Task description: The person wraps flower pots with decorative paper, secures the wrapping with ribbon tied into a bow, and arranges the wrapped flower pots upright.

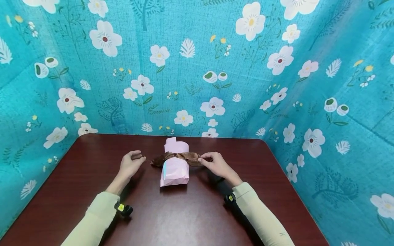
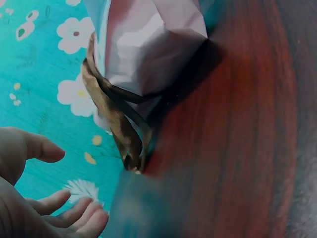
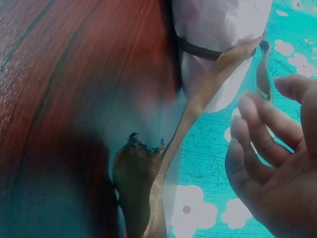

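A pink paper-wrapped parcel (image 1: 176, 171) lies on the dark red table, a brown ribbon (image 1: 191, 158) tied around its middle. The ribbon's loose ends spread left and right; one (image 3: 198, 99) runs down long in the right wrist view. My left hand (image 1: 130, 164) hovers just left of the ribbon's left end (image 2: 116, 124), holding nothing, fingers relaxed. At the right end of the ribbon is my right hand (image 1: 218, 165), its fingertips overlapping it in the head view. In the right wrist view, the right hand's thumb and fingers (image 3: 242, 144) stand apart, beside the ribbon.
The wood-grain table (image 1: 172, 218) reaches back to a turquoise flowered cloth (image 1: 184, 68) that hangs behind and along both sides. Each wrist wears a small black camera on a strap, as on the left wrist camera (image 1: 124, 209). A blue strip (image 1: 164, 170) shows on the parcel's left side.
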{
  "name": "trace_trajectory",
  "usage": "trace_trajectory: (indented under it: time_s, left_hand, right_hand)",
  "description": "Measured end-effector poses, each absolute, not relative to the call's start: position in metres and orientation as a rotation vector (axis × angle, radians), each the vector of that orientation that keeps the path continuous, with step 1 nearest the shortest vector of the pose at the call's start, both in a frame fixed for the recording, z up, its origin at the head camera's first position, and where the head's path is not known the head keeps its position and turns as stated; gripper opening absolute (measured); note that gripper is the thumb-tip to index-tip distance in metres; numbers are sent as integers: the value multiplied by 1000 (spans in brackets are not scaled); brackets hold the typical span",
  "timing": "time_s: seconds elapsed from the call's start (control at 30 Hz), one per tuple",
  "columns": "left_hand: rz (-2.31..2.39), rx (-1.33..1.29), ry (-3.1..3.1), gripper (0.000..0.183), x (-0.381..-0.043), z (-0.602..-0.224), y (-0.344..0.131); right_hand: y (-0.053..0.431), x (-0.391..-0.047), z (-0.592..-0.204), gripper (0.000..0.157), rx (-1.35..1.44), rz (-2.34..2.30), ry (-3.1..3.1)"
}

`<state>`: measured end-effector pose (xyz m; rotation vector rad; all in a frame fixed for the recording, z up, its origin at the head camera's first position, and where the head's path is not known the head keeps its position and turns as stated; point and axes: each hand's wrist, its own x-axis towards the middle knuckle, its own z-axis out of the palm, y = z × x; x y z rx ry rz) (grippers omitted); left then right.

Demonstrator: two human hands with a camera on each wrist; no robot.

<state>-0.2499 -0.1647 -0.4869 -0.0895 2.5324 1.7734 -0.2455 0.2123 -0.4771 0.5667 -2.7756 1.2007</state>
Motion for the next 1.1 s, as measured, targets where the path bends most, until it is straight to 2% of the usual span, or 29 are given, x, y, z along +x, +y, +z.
trace_trajectory:
  time_s: [0.13, 0.27, 0.43, 0.63, 0.8, 1.1]
  left_hand:
    - [1747, -53, 2539, 57, -246, -477, -160]
    - [1759, -23, 2393, 64, -246, -469, -145]
    - [1768, -68, 2139, 75, -253, -465, -121]
    - [1734, -134, 1964, 83, -265, -473, -101]
    - [1738, -141, 1911, 86, -267, -479, -93]
    - [1752, -51, 1959, 77, -265, -488, -89]
  right_hand:
    - [208, -242, -472, 32, 408, 1244, -2778]
    - [196, -242, -464, 54, 233, 1426, -2823]
    - [175, -242, -461, 75, 152, 1559, -2999]
    - [154, -248, -473, 81, 132, 1755, -3049]
    - [144, -253, -477, 76, 164, 1842, -3026]
    - [133, -255, -479, 68, 200, 1932, -3005]
